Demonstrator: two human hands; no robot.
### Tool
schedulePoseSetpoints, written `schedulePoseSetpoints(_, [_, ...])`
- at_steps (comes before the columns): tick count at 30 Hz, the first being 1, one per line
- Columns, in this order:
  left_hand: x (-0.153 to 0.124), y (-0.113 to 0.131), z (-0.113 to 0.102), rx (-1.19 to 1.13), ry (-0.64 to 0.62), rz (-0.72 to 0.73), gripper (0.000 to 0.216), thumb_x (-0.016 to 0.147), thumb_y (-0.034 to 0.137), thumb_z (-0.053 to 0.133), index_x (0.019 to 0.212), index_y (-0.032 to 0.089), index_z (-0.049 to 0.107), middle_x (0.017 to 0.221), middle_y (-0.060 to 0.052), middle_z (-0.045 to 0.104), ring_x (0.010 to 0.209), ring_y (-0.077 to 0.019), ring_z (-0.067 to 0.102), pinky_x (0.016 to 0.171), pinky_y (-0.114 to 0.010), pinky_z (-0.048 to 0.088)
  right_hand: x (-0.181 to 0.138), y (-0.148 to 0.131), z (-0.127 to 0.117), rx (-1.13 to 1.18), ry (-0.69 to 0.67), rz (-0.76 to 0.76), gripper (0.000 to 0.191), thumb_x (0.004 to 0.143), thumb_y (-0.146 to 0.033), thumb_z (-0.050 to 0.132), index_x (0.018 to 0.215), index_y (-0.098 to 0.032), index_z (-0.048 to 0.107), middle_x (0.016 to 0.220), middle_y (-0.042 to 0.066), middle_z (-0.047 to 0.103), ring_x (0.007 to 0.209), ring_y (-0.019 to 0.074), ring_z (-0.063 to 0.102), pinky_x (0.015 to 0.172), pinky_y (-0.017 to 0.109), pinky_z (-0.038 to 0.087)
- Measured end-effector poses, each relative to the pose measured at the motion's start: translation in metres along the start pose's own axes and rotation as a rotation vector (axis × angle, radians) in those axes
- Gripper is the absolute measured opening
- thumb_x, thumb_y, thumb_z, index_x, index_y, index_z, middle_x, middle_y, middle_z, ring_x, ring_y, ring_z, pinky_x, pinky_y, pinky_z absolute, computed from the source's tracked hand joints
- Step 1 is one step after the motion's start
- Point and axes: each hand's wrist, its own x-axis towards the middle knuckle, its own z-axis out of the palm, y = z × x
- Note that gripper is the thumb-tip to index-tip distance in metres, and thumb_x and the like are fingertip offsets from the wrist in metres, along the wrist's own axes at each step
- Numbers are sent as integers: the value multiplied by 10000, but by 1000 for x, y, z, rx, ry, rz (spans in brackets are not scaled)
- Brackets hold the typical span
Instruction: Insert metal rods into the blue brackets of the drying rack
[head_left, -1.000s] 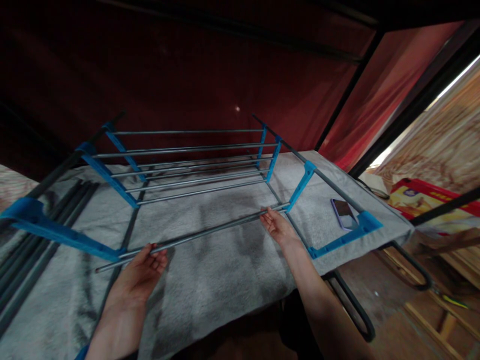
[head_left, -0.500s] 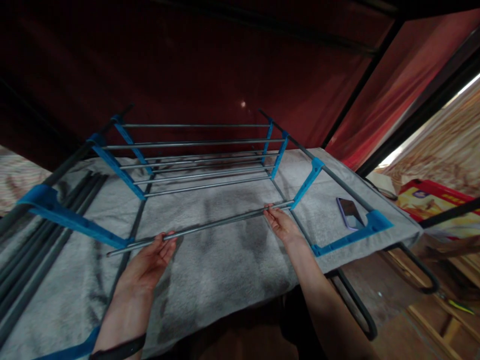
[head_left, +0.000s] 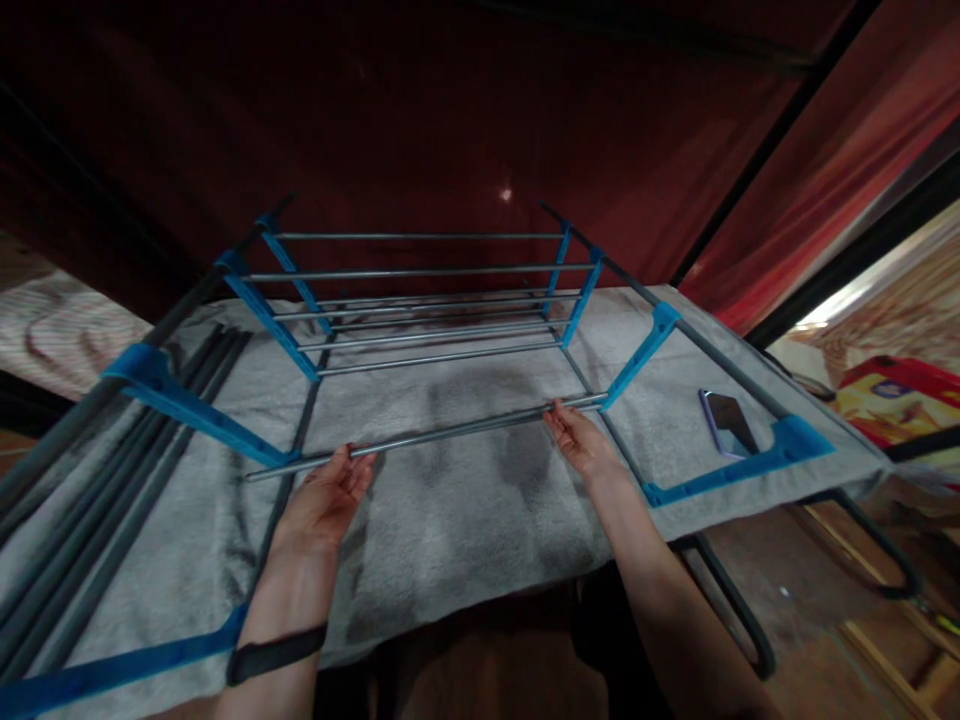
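I hold a long grey metal rod [head_left: 450, 434] level across a rack frame. My left hand [head_left: 330, 497] pinches it near its left end, beside a blue plastic bracket [head_left: 187, 405]. My right hand [head_left: 581, 440] grips it near the right end, where the rod tip meets another blue bracket [head_left: 637, 356]. The rack [head_left: 420, 300] lies on a grey towel [head_left: 450, 520] and has several rods fitted between blue brackets farther back.
Loose dark rods [head_left: 97, 520] lie on the towel at the left. A phone [head_left: 726, 422] rests on the towel at the right, near a blue bracket [head_left: 750, 465]. Dark red fabric hangs behind. A red box [head_left: 892, 395] sits far right.
The view has shifted so everything sits further right and higher. Both hands keep hold of the rod, whose right tip now touches the right bracket.
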Motion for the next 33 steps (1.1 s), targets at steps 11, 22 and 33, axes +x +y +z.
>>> schedulePoseSetpoints(11, [-6, -1, 6, -20, 35, -5, 192, 942, 79, 598, 763, 145, 616, 625, -10, 636, 597, -129, 690, 541, -182, 551, 1, 2, -1, -32, -17, 12, 209, 795, -73, 784, 697, -191, 643, 691, -24, 704, 637, 88, 668, 752, 213, 624])
schedulePoseSetpoints(22, [-3, -1, 6, -47, 40, -13, 206, 964, 98, 587, 765, 141, 616, 611, -12, 632, 530, -111, 654, 471, -161, 531, -2, 2, 1, -38, -10, 16, 191, 794, -35, 761, 719, -186, 670, 735, -14, 733, 696, 97, 700, 759, 210, 629])
schedulePoseSetpoints(33, [-3, -6, 6, -155, 12, -23, 213, 921, -11, 562, 771, 117, 641, 697, -46, 703, 546, -100, 661, 592, -213, 611, 1, -1, -4, -62, 49, 61, 160, 873, -19, 659, 802, -159, 688, 716, -23, 713, 601, 68, 658, 768, 213, 639])
